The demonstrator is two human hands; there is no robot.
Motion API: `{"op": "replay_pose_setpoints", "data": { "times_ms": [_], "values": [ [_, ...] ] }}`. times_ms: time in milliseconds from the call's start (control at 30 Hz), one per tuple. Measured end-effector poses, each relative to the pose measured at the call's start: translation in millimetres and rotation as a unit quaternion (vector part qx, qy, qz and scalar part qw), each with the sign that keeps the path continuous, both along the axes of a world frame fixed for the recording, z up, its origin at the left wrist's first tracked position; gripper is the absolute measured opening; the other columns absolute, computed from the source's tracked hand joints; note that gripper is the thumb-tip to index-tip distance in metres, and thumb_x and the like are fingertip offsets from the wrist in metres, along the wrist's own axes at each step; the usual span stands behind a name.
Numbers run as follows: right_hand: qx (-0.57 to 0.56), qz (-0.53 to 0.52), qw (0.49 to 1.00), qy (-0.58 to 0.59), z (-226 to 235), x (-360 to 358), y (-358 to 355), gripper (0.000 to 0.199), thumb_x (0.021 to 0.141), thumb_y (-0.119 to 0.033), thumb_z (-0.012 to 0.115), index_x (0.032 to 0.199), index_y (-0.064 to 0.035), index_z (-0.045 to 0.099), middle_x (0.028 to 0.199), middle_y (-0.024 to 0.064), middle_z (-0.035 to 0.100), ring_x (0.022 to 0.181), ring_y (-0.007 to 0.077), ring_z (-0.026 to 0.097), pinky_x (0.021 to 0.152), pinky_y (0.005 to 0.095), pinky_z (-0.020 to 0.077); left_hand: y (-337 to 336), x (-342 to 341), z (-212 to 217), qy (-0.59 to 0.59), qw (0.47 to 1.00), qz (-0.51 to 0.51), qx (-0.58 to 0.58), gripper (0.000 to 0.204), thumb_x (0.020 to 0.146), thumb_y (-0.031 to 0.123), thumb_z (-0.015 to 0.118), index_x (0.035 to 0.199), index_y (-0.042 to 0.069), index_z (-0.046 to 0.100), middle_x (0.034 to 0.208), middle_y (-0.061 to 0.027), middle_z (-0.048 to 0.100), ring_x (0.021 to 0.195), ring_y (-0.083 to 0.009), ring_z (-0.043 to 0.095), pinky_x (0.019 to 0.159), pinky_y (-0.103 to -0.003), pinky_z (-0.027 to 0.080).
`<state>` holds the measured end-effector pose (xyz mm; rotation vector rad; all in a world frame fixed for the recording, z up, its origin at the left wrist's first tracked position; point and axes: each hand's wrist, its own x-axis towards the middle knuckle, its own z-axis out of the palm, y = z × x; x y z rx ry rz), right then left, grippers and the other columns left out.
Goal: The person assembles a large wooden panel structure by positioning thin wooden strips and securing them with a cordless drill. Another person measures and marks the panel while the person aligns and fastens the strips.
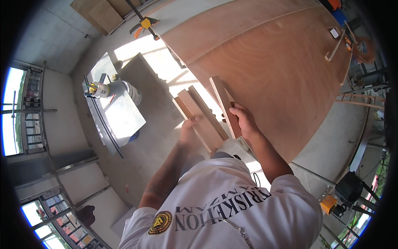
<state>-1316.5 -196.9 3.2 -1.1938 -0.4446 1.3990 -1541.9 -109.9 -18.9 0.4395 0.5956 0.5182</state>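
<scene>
In front of my body, my left hand (190, 129) is closed around a bundle of short wooden boards (198, 115), its thumb lying across the top face. The boards run lengthwise away from me, and at least one edge shows a groove or layers. My right hand (245, 121) grips another short wooden board (221, 95) near its close end, held tilted beside the bundle with a gap between them. This board is over the left edge of a large reddish-brown plywood sheet (269, 74). The fingers under both holds are partly hidden.
A bar clamp (145, 24) sits at the plywood's far left corner. On the plywood's far right lie a small white-faced device (334, 33) and an angled wooden strip (335, 47). To my left stands a pale-topped table (128, 118) with a container of tools (100, 90), beside a bucket (133, 93).
</scene>
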Motion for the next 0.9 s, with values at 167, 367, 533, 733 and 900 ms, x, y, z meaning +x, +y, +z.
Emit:
{"op": "replay_pose_setpoints", "data": {
  "times_ms": [167,367,533,733,900],
  "values": [
    [-0.002,-0.021,0.952,-0.304,-47.9,81.0,26.6,0.037,0.102,-0.017,0.061,0.133,0.0037,0.063,0.118,0.012,0.072,0.111,0.0232,0.068,0.097,0.0355,0.0523,1.4,-14.3,-7.8,0.001,1.0,0.017,0.008,0.077,0.083,0.033,0.069,0.147,-0.003,0.046,0.139,-0.0205,0.06,0.13,-0.0393,0.06,0.112,-0.056,0.048],
    [-0.037,0.003,0.808,-0.588,-96.1,90.8,41.5,0.039,0.1,-0.015,0.064,0.136,-0.0006,0.062,0.121,0.0229,0.07,0.114,0.0391,0.068,0.1,0.0446,0.0532,-3.2,-34.0,-22.2,-0.003,1.0,0.028,0.0,0.076,0.083,0.031,0.07,0.147,-0.002,0.046,0.139,-0.0204,0.06,0.131,-0.0395,0.059,0.112,-0.056,0.048],
    [-0.053,0.014,0.794,-0.606,-101.8,80.4,43.2,0.036,0.096,-0.013,0.066,0.13,-0.0012,0.068,0.117,0.0221,0.071,0.111,0.0383,0.068,0.099,0.0451,0.0534,-7.2,-42.2,-26.5,0.009,0.999,0.035,-0.007,0.075,0.083,0.031,0.071,0.147,-0.003,0.048,0.139,-0.0207,0.061,0.131,-0.0394,0.059,0.113,-0.055,0.048],
    [-0.094,0.049,0.826,-0.554,-77.6,69.2,41.8,0.033,0.095,-0.012,0.066,0.125,0.0003,0.071,0.12,0.0236,0.07,0.112,0.039,0.068,0.099,0.0444,0.0537,-8.9,-45.0,-29.5,0.025,0.999,0.043,0.003,0.074,0.083,0.031,0.072,0.145,-0.003,0.049,0.136,-0.02,0.062,0.13,-0.038,0.06,0.111,-0.054,0.05],
    [-0.057,0.048,0.815,-0.575,-84.2,75.7,36.5,0.034,0.095,-0.013,0.067,0.126,0.0006,0.07,0.118,0.0232,0.07,0.109,0.0385,0.068,0.097,0.0439,0.0538,-6.0,-40.3,-31.1,0.004,1.0,0.025,-0.005,0.072,0.084,0.032,0.072,0.143,-0.002,0.05,0.134,-0.0191,0.063,0.128,-0.0369,0.061,0.11,-0.054,0.05]
  ]
}}
